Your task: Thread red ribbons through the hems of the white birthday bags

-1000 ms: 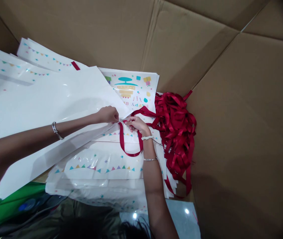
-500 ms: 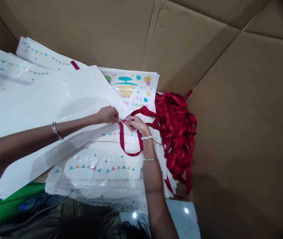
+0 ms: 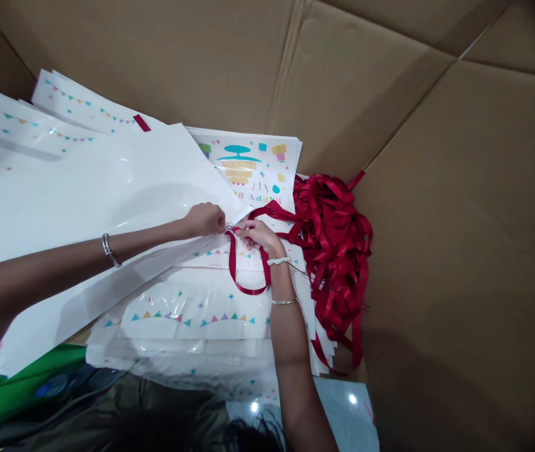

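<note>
My left hand [image 3: 207,220] is closed on the edge of a large white sheet [image 3: 126,182], close to its pointed corner. A small metal ring [image 3: 230,227] shows between my two hands. My right hand [image 3: 260,236] pinches a red ribbon [image 3: 233,267] right beside that ring. The ribbon hangs in a loop below my fingers, and another length runs right toward a tangled heap of red ribbon [image 3: 335,232]. Exactly how the ribbon meets the ring is hidden by my fingertips.
Stacked printed birthday sheets [image 3: 192,320] lie under my hands, with more sheets [image 3: 67,94] at the upper left. A short red ribbon piece [image 3: 142,123] rests there. Cardboard walls [image 3: 436,238] rise behind and to the right. Green material [image 3: 27,389] shows at the lower left.
My left hand has shifted very slightly, and the small ring looks tilted a little differently. My right hand, the ribbon heap and the sheets stay practically in place.
</note>
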Tool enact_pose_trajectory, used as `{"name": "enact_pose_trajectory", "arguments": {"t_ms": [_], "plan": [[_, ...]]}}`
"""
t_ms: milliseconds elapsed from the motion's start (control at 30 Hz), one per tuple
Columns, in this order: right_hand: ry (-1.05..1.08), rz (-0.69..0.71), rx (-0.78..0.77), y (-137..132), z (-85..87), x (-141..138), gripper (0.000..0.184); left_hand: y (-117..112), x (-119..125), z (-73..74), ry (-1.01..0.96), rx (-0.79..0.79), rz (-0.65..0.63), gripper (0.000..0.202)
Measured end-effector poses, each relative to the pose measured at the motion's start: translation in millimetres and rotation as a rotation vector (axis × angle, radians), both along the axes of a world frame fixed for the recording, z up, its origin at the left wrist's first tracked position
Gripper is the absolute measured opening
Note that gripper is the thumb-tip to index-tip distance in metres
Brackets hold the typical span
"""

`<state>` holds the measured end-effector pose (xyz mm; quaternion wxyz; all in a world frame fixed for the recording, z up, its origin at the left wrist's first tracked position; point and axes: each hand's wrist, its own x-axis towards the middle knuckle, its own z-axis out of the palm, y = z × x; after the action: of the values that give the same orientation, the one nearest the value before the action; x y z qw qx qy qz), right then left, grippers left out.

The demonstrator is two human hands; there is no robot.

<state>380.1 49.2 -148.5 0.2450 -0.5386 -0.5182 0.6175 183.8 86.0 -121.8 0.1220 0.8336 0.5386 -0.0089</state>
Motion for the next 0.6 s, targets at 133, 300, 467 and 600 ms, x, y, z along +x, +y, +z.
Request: {"name": "enact_pose_trajectory", "arguments": {"t_ms": [133,300,467,600], "plan": [[-0.014,0.007,0.019,-1,-0.2,-2,0.026,13,-12,-7.0,-0.139,-0.092,-0.034,0.011],[-0.037,0.001,0.03,-3,2.8,-5,0.027,27,-32,-13.9,-0.454,-0.348,-0.131,0.032],[-0.06,-0.004,0.04,-5,8.3,-9,0.025,37,-40,-25.0,-0.626,-0.53,-0.131,0.048],[-0.062,-0.012,0.054,-4,7.1,-15,0.025,43,-41,-38.4,-0.68,-0.564,-0.146,0.057]]}}
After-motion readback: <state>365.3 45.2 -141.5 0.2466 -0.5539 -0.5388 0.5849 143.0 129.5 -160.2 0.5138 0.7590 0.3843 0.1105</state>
